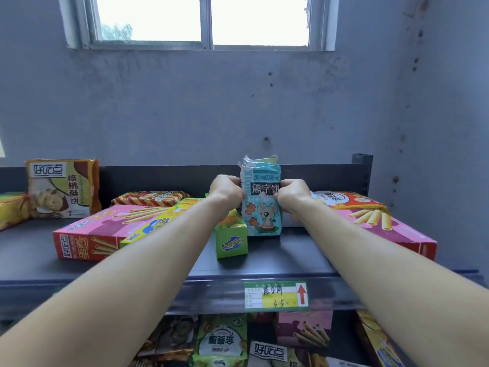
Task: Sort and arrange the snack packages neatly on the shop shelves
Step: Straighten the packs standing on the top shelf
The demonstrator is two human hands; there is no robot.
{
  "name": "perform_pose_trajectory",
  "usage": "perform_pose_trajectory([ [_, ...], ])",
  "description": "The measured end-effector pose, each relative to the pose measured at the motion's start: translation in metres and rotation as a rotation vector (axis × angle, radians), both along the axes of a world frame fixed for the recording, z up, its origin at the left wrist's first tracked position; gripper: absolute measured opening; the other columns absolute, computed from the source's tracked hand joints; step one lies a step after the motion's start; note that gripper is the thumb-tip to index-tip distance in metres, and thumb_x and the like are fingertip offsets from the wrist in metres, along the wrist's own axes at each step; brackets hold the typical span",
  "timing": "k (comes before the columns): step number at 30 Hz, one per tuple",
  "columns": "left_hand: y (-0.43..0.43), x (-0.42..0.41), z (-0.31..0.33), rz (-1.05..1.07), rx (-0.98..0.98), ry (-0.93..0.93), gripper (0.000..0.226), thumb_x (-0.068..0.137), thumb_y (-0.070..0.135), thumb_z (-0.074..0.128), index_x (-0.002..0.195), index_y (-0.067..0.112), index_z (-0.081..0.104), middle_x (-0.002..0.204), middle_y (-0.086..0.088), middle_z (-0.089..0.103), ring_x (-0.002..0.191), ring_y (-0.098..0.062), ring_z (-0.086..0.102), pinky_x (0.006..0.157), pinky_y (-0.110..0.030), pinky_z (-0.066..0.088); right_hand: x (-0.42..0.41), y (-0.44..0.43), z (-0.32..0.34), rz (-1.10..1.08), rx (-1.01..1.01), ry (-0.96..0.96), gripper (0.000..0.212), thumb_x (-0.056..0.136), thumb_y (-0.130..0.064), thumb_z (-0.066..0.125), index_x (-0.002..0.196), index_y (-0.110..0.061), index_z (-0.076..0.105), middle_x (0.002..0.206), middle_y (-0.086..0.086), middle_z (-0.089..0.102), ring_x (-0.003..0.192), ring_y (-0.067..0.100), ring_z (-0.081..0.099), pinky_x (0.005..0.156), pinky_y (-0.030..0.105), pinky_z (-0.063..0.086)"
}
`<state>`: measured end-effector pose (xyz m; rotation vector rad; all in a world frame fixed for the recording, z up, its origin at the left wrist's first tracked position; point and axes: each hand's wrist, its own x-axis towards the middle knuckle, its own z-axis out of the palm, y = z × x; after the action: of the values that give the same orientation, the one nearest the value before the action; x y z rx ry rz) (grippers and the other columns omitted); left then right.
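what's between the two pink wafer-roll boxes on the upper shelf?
Head view: a green Zacheese pack and the upright blue bear-biscuit pack, gripped by left hand and right hand.

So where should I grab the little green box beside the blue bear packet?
Pinch the green box across its two side faces at the near end, coming from the shelf's front. It lies lengthwise with that end poking out past the blue bear packet, so both sides there look free.

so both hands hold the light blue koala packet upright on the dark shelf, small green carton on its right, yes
No. In the head view the small green carton stands on the left of the light blue koala packet, not its right. The left hand and right hand do hold it upright on the dark shelf.
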<state>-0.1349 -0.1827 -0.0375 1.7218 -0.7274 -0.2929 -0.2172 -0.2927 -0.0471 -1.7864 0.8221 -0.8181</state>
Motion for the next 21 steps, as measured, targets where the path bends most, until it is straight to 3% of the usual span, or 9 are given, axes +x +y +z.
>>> perform_pose_trajectory([
  [4,0.002,-0.006,-0.003,-0.031,-0.01,-0.009,0.035,0.087,-0.014,0.05,0.091,0.018,0.062,0.102,-0.011,0.07,0.097,-0.027,0.067,0.085,-0.041,0.056,-0.007,0.003,-0.004,-0.004,-0.018,-0.01,0.034,0.086,0.006,0.046,0.095,-0.017,0.069,0.105,0.008,0.07,0.101,0.027,0.064,0.091,0.041,0.053],
  [9,0.005,-0.009,-0.001,0.01,0.01,-0.065,0.024,0.087,-0.01,0.054,0.09,0.013,0.06,0.099,-0.012,0.067,0.097,-0.029,0.065,0.087,-0.043,0.055,-0.014,0.01,-0.004,-0.054,-0.089,0.011,0.026,0.088,0.001,0.046,0.108,-0.005,0.062,0.111,0.012,0.066,0.104,0.029,0.061,0.092,0.042,0.052],
  [11,0.009,-0.011,0.002,0.043,0.013,-0.094,0.022,0.086,-0.008,0.057,0.1,0.008,0.061,0.107,-0.013,0.065,0.102,-0.029,0.063,0.09,-0.043,0.054,-0.019,0.014,-0.003,-0.113,-0.124,-0.009,0.03,0.088,0.001,0.047,0.116,-0.001,0.058,0.117,0.014,0.062,0.109,0.031,0.058,0.093,0.04,0.05],
  [14,0.018,-0.015,0.006,0.075,0.014,-0.131,0.041,0.085,-0.004,0.06,0.125,0.004,0.056,0.121,-0.014,0.061,0.11,-0.028,0.058,0.096,-0.042,0.05,-0.026,0.018,0.002,-0.155,-0.16,-0.038,0.036,0.088,-0.002,0.05,0.124,-0.003,0.055,0.125,0.012,0.058,0.112,0.03,0.056,0.091,0.039,0.049],
  [17,0.03,-0.017,0.008,0.068,-0.003,-0.141,0.042,0.085,-0.002,0.061,0.127,0.004,0.055,0.124,-0.013,0.06,0.113,-0.027,0.057,0.098,-0.042,0.049,-0.033,0.023,0.006,-0.168,-0.173,-0.081,0.039,0.088,-0.004,0.052,0.127,-0.008,0.056,0.129,0.008,0.057,0.116,0.024,0.054,0.094,0.03,0.046],
  [21,0.048,-0.018,0.009,0.046,-0.02,-0.146,0.038,0.086,-0.002,0.06,0.123,0.005,0.058,0.121,-0.013,0.062,0.11,-0.026,0.059,0.097,-0.04,0.05,-0.039,0.039,0.01,-0.186,-0.2,-0.127,0.026,0.088,-0.006,0.054,0.112,-0.009,0.063,0.115,0.007,0.064,0.096,0.018,0.055,0.079,0.026,0.044],
])
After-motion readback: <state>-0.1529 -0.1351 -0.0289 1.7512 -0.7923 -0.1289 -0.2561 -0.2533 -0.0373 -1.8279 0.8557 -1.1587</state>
